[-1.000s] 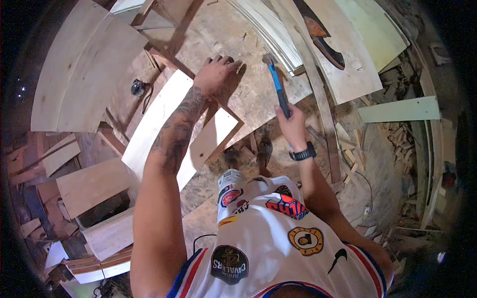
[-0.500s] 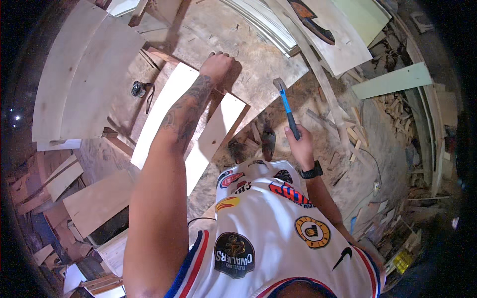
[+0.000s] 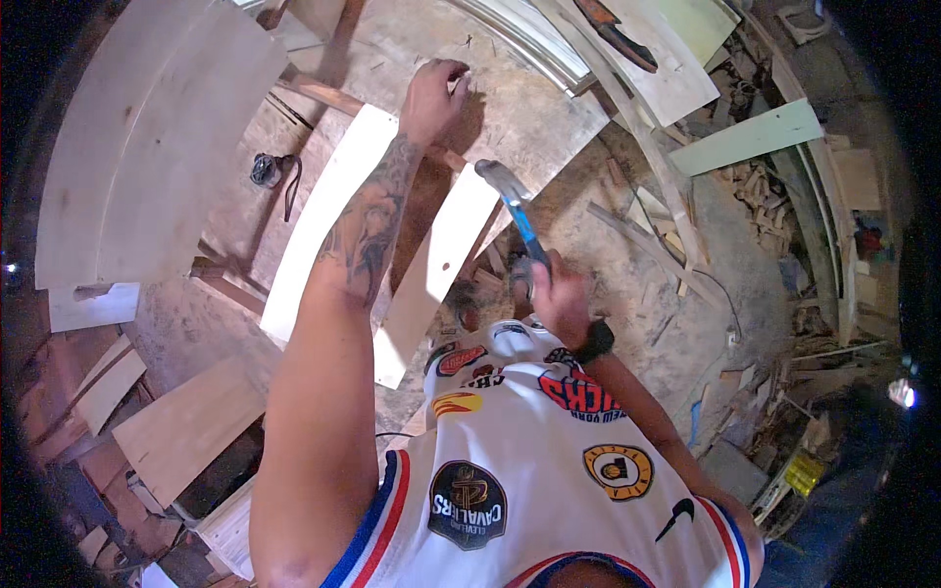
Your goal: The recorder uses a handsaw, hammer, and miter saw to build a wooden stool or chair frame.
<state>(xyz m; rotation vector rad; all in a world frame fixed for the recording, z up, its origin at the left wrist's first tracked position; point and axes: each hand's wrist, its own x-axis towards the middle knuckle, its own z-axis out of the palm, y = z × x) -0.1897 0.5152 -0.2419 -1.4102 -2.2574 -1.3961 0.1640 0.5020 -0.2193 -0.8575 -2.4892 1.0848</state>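
Note:
My right hand (image 3: pixel 564 302) is closed around the dark grip of a hammer (image 3: pixel 529 233) with a blue shaft. The hammer's metal head hangs over the upper end of a pale board (image 3: pixel 431 265). My left hand (image 3: pixel 432 102) is held over the worn work surface (image 3: pixel 520 118), its fingers curled and the thumb near the fingertips. Anything pinched there is too small to name. Under my left forearm runs a second, brightly lit white board (image 3: pixel 333 216). A wooden crosspiece (image 3: pixel 328 94) passes beneath the upper ends of both boards.
A dark coil with a strap (image 3: pixel 267 171) lies left of the boards. Large plywood sheets (image 3: pixel 147 147) stand at the far left. At the upper right, a dark-handled saw (image 3: pixel 618 37) rests on a panel. Wood offcuts (image 3: pixel 774 211) litter the right side.
The hammer has swung left and closer to the boards, from beyond the surface's edge. My left hand has shifted slightly up, its fingers and thumb now more visible.

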